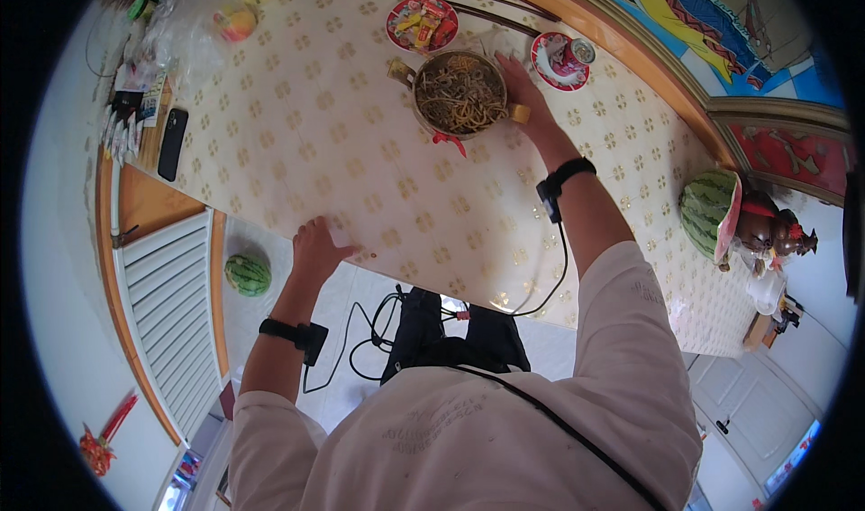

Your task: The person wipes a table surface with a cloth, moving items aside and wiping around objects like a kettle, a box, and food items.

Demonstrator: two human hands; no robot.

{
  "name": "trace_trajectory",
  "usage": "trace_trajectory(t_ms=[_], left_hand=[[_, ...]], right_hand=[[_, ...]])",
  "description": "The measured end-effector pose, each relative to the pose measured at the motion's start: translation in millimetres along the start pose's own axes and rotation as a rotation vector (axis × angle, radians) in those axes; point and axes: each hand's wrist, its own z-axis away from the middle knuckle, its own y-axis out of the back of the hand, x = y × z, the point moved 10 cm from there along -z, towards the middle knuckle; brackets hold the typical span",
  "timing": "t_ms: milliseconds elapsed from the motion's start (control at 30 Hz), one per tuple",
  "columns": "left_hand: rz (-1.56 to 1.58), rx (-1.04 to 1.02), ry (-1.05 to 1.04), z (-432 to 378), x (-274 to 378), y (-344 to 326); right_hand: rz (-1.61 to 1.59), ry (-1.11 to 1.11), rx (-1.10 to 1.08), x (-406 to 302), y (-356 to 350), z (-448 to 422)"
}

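Note:
My left hand (319, 249) rests on the near edge of the patterned tablecloth (378, 193), thumb spread from the fingers, holding nothing. My right hand (524, 92) reaches along the right side of a brass-coloured two-handled pot (424, 113), its wrist beside the pot's right handle (519, 113). The pot looks like an incense burner; curled, ash-coloured strands (461, 95) fill it and a red ribbon (451, 144) hangs at its front. By my right fingertips lies a pale crumpled sheet (497, 41); whether they grip it is hidden.
Beyond the pot are a red plate of wrapped sweets (422, 24), dark thin sticks (497, 17) and a plate (559, 65) with a drink can (581, 53). A phone (173, 144) lies left, a cut watermelon (706, 213) right. A whole watermelon (248, 274) and cables (378, 338) are below.

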Motion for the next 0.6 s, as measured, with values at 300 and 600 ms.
trace_trajectory(t_ms=[300, 600], left_hand=[[-0.019, 0.017, -0.004, 1.6, -12.3, -8.4], [-0.049, -0.018, -0.032, -6.7, -7.6, -10.4]], right_hand=[[0.429, 0.040, 0.072, -36.1, -8.5, 37.7], [0.681, -0.051, 0.206, -33.3, -92.6, 197.3]])
